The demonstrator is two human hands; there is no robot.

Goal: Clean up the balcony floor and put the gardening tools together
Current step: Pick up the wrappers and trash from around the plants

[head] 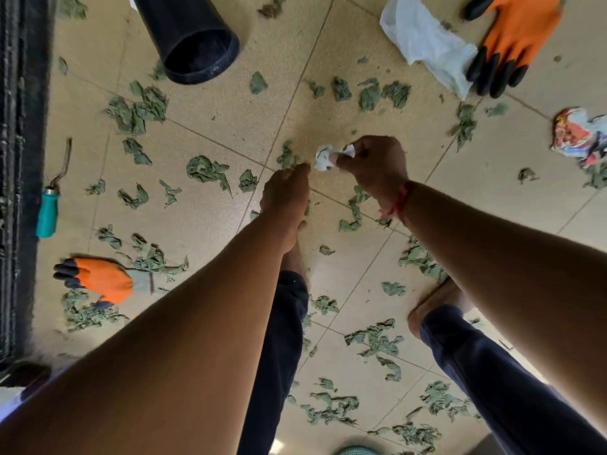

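Note:
Dried green leaves (207,170) lie scattered all over the beige tiled balcony floor (213,119). My right hand (374,165) is shut on a crumpled white paper scrap (323,160) above the floor's middle. My left hand (287,192) reaches beside it, fingers curled close together, its fingertips just short of the scrap. A teal-handled hand tool (49,208) lies at the left by the dark threshold. One orange-and-black glove (101,280) lies lower left, another orange glove (512,37) at the top right.
A black plastic pot (193,37) lies on its side at the top. A clear plastic bag (423,41) sits beside the top-right glove. A colourful crumpled wrapper (578,136) is at the right edge. My legs and bare feet (437,303) stand below.

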